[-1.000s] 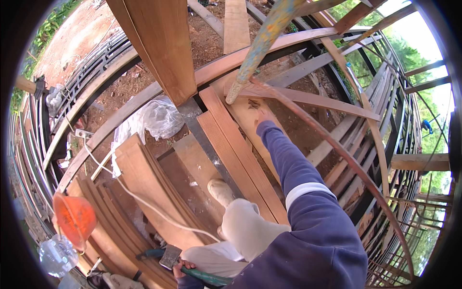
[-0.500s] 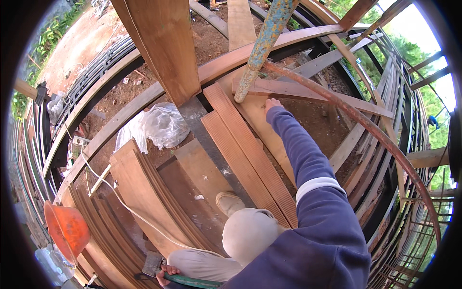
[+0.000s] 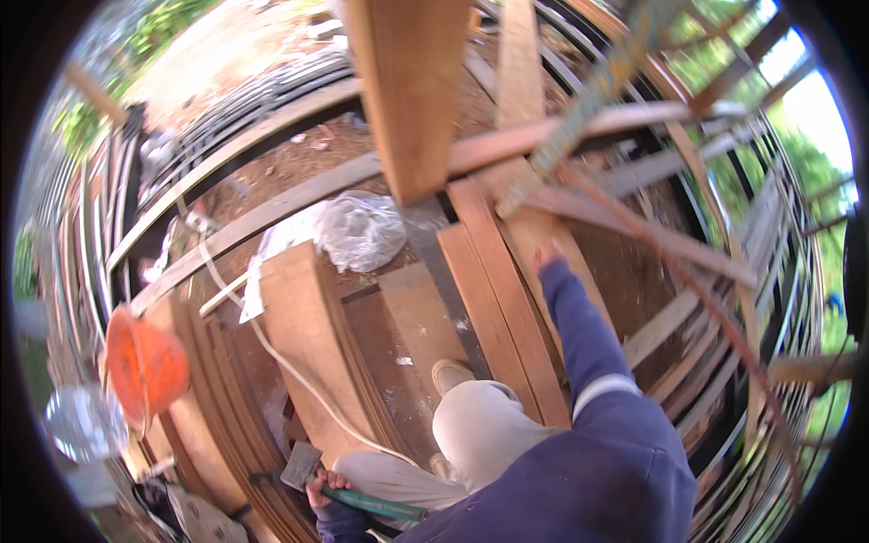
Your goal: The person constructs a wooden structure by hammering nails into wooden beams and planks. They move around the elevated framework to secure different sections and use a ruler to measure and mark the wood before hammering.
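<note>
My left hand [image 3: 319, 490] is closed around a hammer, low in the picture beside my bent knee. Its blocky grey head [image 3: 300, 465] sticks out past my fingers, and the green handle [image 3: 385, 505] runs right toward my sleeve. My right arm reaches forward, and my right hand [image 3: 547, 254] is at a pale plank [image 3: 523, 237], just below the foot of a slanting, paint-flaked pole [image 3: 579, 122]. Blur hides how its fingers are set. Left of that arm, two reddish-brown grooved boards [image 3: 500, 303] lie side by side.
An upright wooden post [image 3: 412, 100] stands ahead. A crumpled clear plastic bag [image 3: 362, 231] lies left of it. Stacked boards [image 3: 294, 335], a pale cable [image 3: 272, 348], an orange hard-shelled bowl shape [image 3: 149, 362] and a clear plastic jug [image 3: 83, 423] are on the left. A rusty curved bar [image 3: 697, 290] crosses the right.
The view has shifted, so the surroundings sit further right and lower. More of the hammer and my left hand shows. My right hand stays by the pole's foot.
</note>
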Demonstrator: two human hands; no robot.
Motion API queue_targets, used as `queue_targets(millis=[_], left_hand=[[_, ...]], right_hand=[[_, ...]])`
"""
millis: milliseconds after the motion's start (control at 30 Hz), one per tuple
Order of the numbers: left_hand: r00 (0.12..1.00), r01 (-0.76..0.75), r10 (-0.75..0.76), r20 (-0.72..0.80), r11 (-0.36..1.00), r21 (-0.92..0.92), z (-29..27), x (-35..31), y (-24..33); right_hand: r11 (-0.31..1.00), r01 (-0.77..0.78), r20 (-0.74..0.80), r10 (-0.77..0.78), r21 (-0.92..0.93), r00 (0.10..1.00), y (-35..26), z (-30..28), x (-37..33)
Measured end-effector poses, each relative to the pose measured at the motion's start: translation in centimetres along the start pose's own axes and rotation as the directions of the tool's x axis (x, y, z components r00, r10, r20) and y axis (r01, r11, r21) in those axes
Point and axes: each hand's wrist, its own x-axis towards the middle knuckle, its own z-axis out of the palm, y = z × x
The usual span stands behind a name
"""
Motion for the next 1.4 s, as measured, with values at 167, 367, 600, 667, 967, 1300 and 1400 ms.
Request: queue_targets(millis=[167,367,600,667,967,1300,1400], left_hand=[[0.972,-0.104,0.116,-0.205,0.992,0.068,8.5,-9.6,1.4],[0.856,-0.336,0.417,-0.306,0.898,0.285,22.3,-26.9,8.2],[0.639,-0.539,0.589,-0.495,0.802,0.257,28.9,-40.7,10.4],[0.498,-0.661,0.63,-0.596,0.72,0.209,29.5,-43.4,9.4],[-0.156,-0.708,0.563,-0.811,0.509,0.49,30.1,-58.2,1.0],[-0.472,-0.878,-0.053,-0.88,-0.058,0.474,23.4,-74.6,-16.6],[-0.508,-0.858,-0.11,-0.855,-0.024,0.513,20.0,-79.5,-21.8]], right_hand=[[0.953,-0.123,0.213,0.186,-0.278,0.959,4.5,17.2,-15.8],[0.744,-0.236,0.427,0.579,-0.625,0.694,7.0,47.9,-31.6],[0.064,0.06,0.077,0.963,-0.996,0.26,17.5,62.4,-47.5],[-0.177,0.125,-0.152,0.97,-0.976,0.188,21.1,62.4,-51.5],[-0.452,0.612,-0.685,0.697,-0.649,-0.211,32.2,51.4,-70.1],[0.128,0.848,-0.832,0.165,-0.515,-0.53,39.4,32.0,-100.7],[0.309,0.736,-0.776,-0.01,-0.602,-0.631,39.1,26.6,-107.4]])
